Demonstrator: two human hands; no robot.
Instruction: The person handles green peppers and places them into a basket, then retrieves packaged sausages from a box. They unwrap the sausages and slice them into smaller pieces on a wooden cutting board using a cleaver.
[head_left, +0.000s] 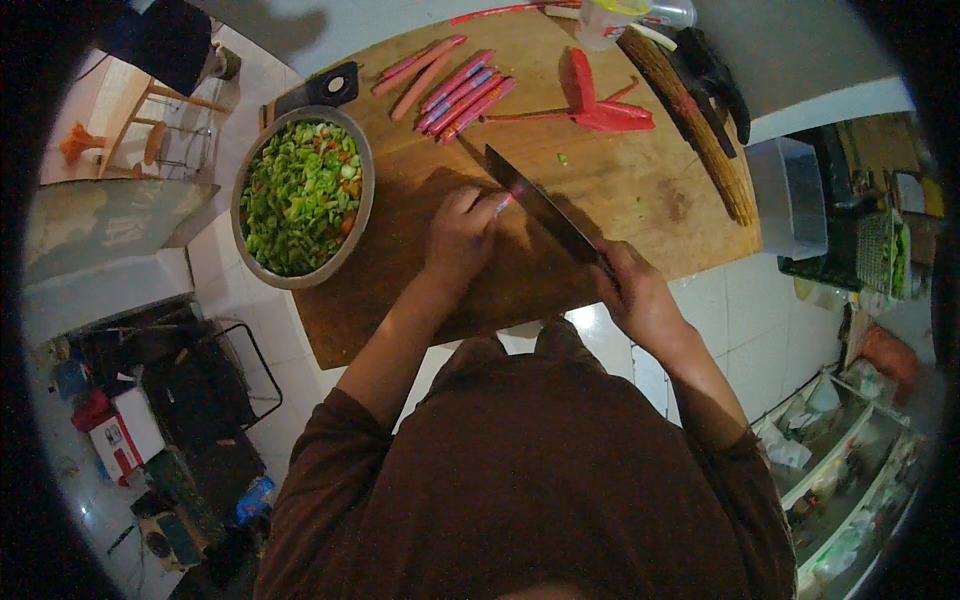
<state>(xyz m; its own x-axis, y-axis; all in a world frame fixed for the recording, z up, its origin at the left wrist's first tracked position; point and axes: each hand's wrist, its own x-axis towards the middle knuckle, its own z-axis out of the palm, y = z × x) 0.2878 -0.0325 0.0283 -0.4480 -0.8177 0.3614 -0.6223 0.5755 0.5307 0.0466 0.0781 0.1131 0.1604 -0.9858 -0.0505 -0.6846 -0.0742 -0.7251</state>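
My left hand (459, 234) is closed around a sausage in a red wrapper (505, 202); only its end shows past the fingers. A long-bladed kitchen knife (544, 206) is gripped by its handle in my right hand (636, 289), its blade slanting up and left beside that end. Whether blade and sausage touch, I cannot tell. Farther back on the wooden board (675, 247) lie several red-wrapped sausages (466, 103). Peeled sausages (422, 81) rest to their left. Torn red wrappers (611, 115) are spread to the right.
At the board's left stands a bowl (367, 217) full of chopped green vegetables (304, 199). A dark-handled tool (330, 86) lies behind it. Along the right edge are a bundle of thin sticks (697, 139) and a plastic cup (600, 28). A clear plastic bin (789, 199) stands beyond.
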